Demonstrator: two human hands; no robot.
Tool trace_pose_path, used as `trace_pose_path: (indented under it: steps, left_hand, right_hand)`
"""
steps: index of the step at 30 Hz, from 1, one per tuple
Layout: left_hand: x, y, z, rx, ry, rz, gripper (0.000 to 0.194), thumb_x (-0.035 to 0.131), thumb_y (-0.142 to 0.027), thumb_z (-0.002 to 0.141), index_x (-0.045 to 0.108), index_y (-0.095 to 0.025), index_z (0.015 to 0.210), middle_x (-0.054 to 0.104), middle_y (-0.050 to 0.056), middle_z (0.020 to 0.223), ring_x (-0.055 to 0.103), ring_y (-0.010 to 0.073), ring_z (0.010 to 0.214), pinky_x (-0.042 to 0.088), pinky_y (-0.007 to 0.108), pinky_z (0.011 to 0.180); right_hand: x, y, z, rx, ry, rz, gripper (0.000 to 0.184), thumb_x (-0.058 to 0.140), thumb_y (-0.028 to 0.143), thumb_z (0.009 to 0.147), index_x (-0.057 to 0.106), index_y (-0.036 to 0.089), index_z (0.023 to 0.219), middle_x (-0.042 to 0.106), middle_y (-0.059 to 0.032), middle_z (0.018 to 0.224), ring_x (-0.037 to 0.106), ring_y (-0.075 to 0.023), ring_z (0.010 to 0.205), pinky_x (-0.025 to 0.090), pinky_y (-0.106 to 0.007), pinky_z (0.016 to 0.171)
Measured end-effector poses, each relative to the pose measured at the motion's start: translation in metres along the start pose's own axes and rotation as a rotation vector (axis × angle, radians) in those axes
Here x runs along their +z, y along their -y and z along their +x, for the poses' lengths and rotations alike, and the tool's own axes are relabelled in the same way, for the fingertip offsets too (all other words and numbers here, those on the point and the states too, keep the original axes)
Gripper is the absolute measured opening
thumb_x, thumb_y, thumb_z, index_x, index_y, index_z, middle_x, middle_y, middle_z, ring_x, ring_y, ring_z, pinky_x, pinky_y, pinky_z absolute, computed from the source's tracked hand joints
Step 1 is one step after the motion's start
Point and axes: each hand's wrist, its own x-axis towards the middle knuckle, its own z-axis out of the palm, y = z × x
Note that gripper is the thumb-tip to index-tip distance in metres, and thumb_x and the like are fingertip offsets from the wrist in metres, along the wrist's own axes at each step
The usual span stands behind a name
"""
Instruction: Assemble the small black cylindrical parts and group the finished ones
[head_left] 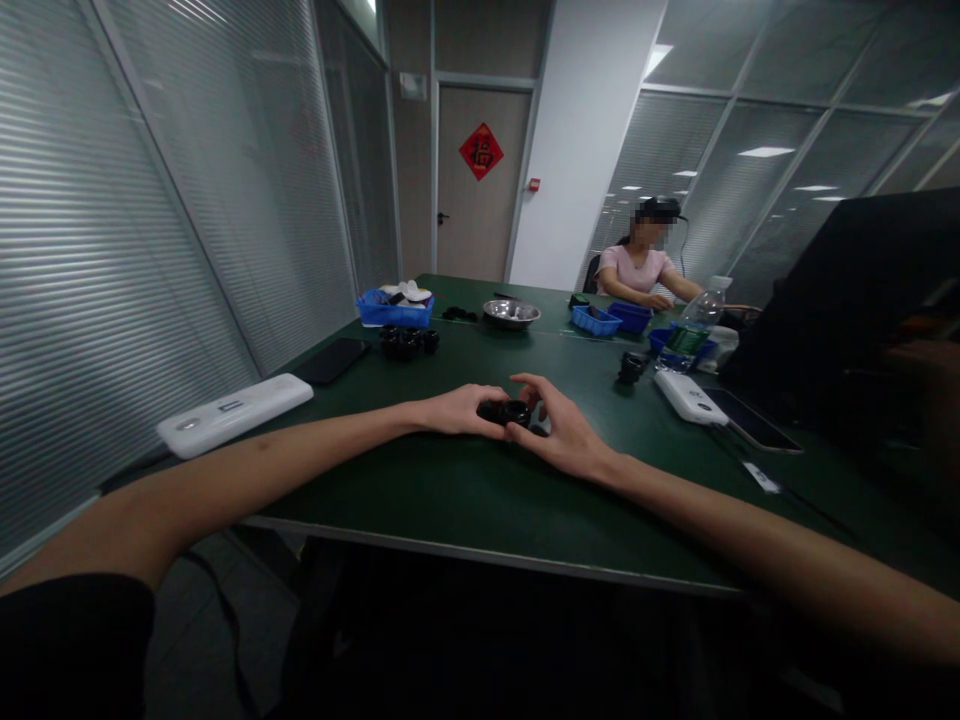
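Note:
Just above the green table, near its front edge, both hands meet around a small black part with a round, ring-like opening. My left hand is closed on its left end, thumb on the near side and fingers beyond. Curved around the right end is my right hand, with its thumb against the near side and its index finger raised over the part. A small pale spot shows beneath the right fingers; I cannot make it out. The fingers partly hide the black part.
Behind my hands are several black parts, a blue basket and a metal bowl. Rightward stand a black part, a bottle and a white power bank. Another white device lies left. A person sits across.

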Motion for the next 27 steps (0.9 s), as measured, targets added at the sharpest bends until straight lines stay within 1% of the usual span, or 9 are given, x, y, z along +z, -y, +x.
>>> trace_pose_path:
  steps: [3,5,8,10,13,16,19,24,27]
  left_hand:
    - [0.0003,0.0027,-0.0001,-0.002,-0.01,-0.026,0.054,0.076,-0.05,0.083,0.065,-0.014,0.121,0.067,0.009,0.117,0.062,0.0246,0.107,0.046,0.035,0.091]
    - [0.0002,0.004,0.0,-0.004,-0.011,-0.022,0.055,0.076,-0.052,0.082,0.065,-0.015,0.121,0.066,0.009,0.118,0.062,0.0249,0.107,0.046,0.035,0.091]
    - [-0.0002,0.0034,0.0002,0.01,-0.004,0.005,0.052,0.075,-0.052,0.083,0.066,-0.015,0.118,0.066,0.008,0.115,0.061,0.0242,0.104,0.045,0.034,0.088]
    - [-0.0005,0.0016,0.0001,0.01,-0.005,0.006,0.049,0.075,-0.05,0.083,0.066,-0.015,0.117,0.066,0.007,0.112,0.061,0.0233,0.101,0.045,0.034,0.086]
    - [-0.0005,-0.001,-0.0002,-0.002,-0.009,-0.02,0.05,0.076,-0.048,0.082,0.066,-0.015,0.118,0.066,0.007,0.113,0.061,0.0229,0.102,0.045,0.033,0.087]
    - [-0.0003,-0.0013,0.0,0.003,-0.001,-0.011,0.051,0.075,-0.05,0.083,0.065,-0.015,0.119,0.065,0.008,0.114,0.061,0.023,0.103,0.045,0.033,0.087]
    - [-0.0001,-0.0006,0.0004,0.007,0.004,0.019,0.049,0.074,-0.05,0.084,0.066,-0.015,0.115,0.064,0.006,0.109,0.06,0.0219,0.099,0.044,0.032,0.084]
    - [-0.0004,-0.0025,-0.0003,-0.008,-0.004,-0.009,0.05,0.075,-0.05,0.083,0.065,-0.014,0.117,0.065,0.007,0.113,0.061,0.0224,0.102,0.044,0.032,0.087]
    - [-0.001,-0.0026,-0.001,0.006,0.0,-0.012,0.05,0.074,-0.05,0.084,0.065,-0.015,0.119,0.065,0.008,0.115,0.061,0.0231,0.104,0.044,0.033,0.088]
  right_hand:
    - [-0.0001,0.0006,0.0004,-0.032,0.03,0.008,0.063,0.065,0.027,0.088,0.04,0.02,0.146,0.06,-0.0111,0.121,0.061,-0.0254,0.1,0.053,-0.043,0.087]
    - [-0.0004,0.0012,0.0005,-0.053,0.014,-0.003,0.064,0.066,0.03,0.088,0.04,0.021,0.146,0.058,-0.012,0.125,0.06,-0.0264,0.104,0.053,-0.043,0.086]
    - [-0.0007,0.0009,0.0004,-0.008,-0.016,-0.015,0.064,0.068,0.038,0.09,0.042,0.021,0.145,0.058,-0.0101,0.116,0.06,-0.0253,0.099,0.053,-0.043,0.085]
    - [-0.0004,-0.0003,0.0001,0.009,-0.012,-0.001,0.063,0.068,0.035,0.09,0.041,0.021,0.145,0.06,-0.0083,0.111,0.061,-0.0241,0.095,0.053,-0.043,0.085]
    - [0.0006,-0.0021,-0.0003,-0.036,0.004,0.025,0.066,0.065,0.026,0.088,0.038,0.023,0.147,0.062,-0.0089,0.117,0.061,-0.0253,0.101,0.053,-0.043,0.088]
    - [0.0009,-0.0027,-0.0003,-0.037,-0.021,0.018,0.067,0.067,0.031,0.088,0.038,0.023,0.148,0.06,-0.0102,0.121,0.061,-0.0266,0.105,0.053,-0.043,0.087]
    - [0.0003,-0.0019,0.0001,0.013,-0.038,0.012,0.067,0.07,0.038,0.088,0.04,0.022,0.147,0.061,-0.0081,0.112,0.062,-0.0247,0.097,0.053,-0.042,0.085]
    - [-0.0012,0.0,0.0,-0.064,0.02,0.052,0.068,0.063,0.025,0.089,0.034,0.023,0.151,0.063,-0.0086,0.119,0.061,-0.0253,0.105,0.052,-0.041,0.086]
    - [-0.0008,-0.0012,-0.0001,-0.042,0.002,0.034,0.071,0.067,0.031,0.089,0.035,0.022,0.151,0.062,-0.0096,0.119,0.061,-0.0264,0.106,0.052,-0.043,0.088]
